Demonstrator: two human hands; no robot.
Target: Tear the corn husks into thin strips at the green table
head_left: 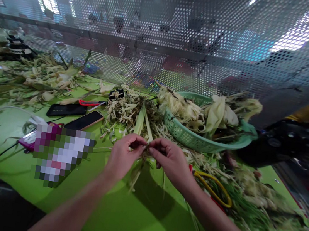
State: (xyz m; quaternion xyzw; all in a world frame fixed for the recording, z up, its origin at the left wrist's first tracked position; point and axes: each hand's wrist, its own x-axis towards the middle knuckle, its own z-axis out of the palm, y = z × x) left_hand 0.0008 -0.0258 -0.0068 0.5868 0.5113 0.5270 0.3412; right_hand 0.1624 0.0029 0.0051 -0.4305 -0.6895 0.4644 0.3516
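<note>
My left hand [125,153] and my right hand [170,161] meet over the front of the green table, fingers pinched together. Between their fingertips are strips of corn husk [140,119]; two pale lengths stick out away from me, and frayed ends [135,175] hang below. How the strips cross or join is hidden by my fingers. Just beyond my hands lies a heap of shredded, twisted husk [122,112]. To the right of my right forearm is a yellow looped handle [219,186], partly covered by scraps.
A green plastic basket [192,138] full of husks and silk stands at the back right. Two phones [84,120] and a red-handled cutter [90,103] lie left. A purple power strip [28,141] trails cables. Behind rises a perforated metal panel [146,20]. A person's dark sleeve shows at right.
</note>
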